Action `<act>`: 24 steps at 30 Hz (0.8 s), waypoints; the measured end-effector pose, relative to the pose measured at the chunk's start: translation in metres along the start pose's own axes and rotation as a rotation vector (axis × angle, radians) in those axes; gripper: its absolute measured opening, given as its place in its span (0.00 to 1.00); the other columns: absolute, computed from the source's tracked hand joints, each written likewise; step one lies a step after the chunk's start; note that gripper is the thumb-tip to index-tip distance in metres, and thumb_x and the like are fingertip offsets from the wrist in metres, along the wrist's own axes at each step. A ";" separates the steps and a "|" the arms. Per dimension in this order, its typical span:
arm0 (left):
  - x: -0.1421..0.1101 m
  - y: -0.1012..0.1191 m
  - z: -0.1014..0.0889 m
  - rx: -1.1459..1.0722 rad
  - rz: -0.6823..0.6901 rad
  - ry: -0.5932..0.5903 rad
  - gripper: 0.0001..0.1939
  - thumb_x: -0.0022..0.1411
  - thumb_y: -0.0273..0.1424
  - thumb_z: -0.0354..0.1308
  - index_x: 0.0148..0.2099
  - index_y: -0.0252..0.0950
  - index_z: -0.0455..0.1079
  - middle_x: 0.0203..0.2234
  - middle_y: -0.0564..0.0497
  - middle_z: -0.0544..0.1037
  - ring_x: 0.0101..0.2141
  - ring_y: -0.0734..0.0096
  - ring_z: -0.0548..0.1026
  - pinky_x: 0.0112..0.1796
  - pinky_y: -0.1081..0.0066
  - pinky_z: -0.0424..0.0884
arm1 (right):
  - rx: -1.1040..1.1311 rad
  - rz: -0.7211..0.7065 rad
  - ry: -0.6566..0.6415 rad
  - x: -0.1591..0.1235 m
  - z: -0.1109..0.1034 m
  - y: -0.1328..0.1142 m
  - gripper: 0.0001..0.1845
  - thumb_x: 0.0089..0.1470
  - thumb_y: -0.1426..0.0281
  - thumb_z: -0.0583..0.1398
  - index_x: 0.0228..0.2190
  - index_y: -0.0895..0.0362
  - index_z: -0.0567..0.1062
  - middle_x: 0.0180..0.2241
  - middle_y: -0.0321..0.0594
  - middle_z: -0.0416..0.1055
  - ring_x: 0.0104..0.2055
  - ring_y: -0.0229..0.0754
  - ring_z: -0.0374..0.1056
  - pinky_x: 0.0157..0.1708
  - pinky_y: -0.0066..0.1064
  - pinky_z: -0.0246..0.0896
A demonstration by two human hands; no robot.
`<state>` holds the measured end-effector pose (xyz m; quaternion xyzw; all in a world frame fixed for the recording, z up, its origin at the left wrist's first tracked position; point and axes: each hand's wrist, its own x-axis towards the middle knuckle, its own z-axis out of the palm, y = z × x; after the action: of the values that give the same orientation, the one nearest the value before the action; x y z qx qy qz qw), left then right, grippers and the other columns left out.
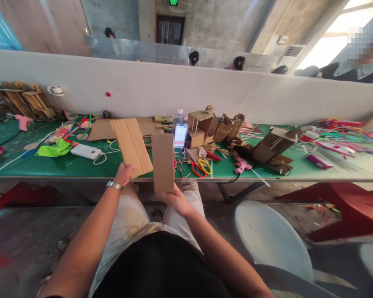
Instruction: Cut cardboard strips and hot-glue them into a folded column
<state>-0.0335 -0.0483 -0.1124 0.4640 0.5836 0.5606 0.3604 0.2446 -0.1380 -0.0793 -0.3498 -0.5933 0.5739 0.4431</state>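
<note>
My left hand (124,174) grips the lower left corner of a wide cardboard piece (132,147), creased lengthwise and tilted to the left. In my right hand (176,199) is a narrower cardboard strip (163,163), pinched at its lower end and standing nearly upright. A small gap separates the two pieces, and both are raised at the table's front edge. Just right of the strip lie scissors (202,167) with red and yellow handles, among small cardboard scraps. Behind it a phone (180,135) with a lit screen leans against a clear bottle (179,114).
On the green table (118,159) stand cardboard models (202,126) and a pink glue gun (243,164). A white power bank (86,152) with a cable lies left, near green cloth (54,147). A white partition (136,89) rises behind. A round stool (273,240) stands at right.
</note>
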 end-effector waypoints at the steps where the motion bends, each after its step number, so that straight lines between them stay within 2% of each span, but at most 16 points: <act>1: 0.000 -0.001 -0.001 0.005 -0.019 -0.019 0.20 0.71 0.38 0.62 0.60 0.35 0.70 0.55 0.42 0.76 0.50 0.57 0.78 0.48 0.53 0.79 | -0.037 -0.026 0.056 0.017 -0.002 -0.005 0.26 0.50 0.63 0.63 0.52 0.53 0.74 0.50 0.44 0.78 0.54 0.52 0.73 0.56 0.45 0.67; 4: -0.003 -0.001 -0.004 0.038 -0.030 -0.045 0.20 0.70 0.38 0.62 0.60 0.35 0.71 0.55 0.42 0.76 0.50 0.56 0.78 0.48 0.53 0.78 | -0.152 -0.100 0.187 0.063 -0.004 -0.014 0.21 0.52 0.64 0.62 0.48 0.56 0.77 0.50 0.46 0.78 0.56 0.54 0.71 0.60 0.45 0.63; 8: -0.006 0.007 -0.007 0.081 0.048 -0.045 0.20 0.70 0.38 0.62 0.59 0.34 0.72 0.55 0.44 0.76 0.50 0.53 0.78 0.49 0.52 0.78 | -0.231 -0.153 0.277 0.097 0.012 -0.006 0.20 0.53 0.65 0.60 0.48 0.57 0.77 0.46 0.45 0.80 0.50 0.54 0.74 0.54 0.42 0.68; 14: -0.005 0.013 -0.007 0.110 0.132 -0.029 0.19 0.71 0.37 0.62 0.60 0.35 0.71 0.56 0.42 0.76 0.51 0.56 0.77 0.50 0.51 0.77 | -0.271 -0.173 0.316 0.114 0.031 0.024 0.17 0.55 0.65 0.59 0.45 0.57 0.77 0.42 0.44 0.81 0.46 0.51 0.75 0.51 0.40 0.70; 24: -0.003 0.010 -0.007 0.122 0.118 -0.073 0.19 0.71 0.38 0.61 0.59 0.35 0.72 0.55 0.42 0.76 0.50 0.56 0.78 0.50 0.52 0.78 | -0.309 -0.199 0.327 0.135 0.021 0.039 0.20 0.56 0.66 0.60 0.50 0.57 0.76 0.47 0.45 0.81 0.52 0.51 0.75 0.55 0.41 0.69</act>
<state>-0.0373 -0.0542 -0.1019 0.5390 0.5745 0.5269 0.3189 0.1729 -0.0173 -0.0998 -0.4415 -0.6260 0.3654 0.5288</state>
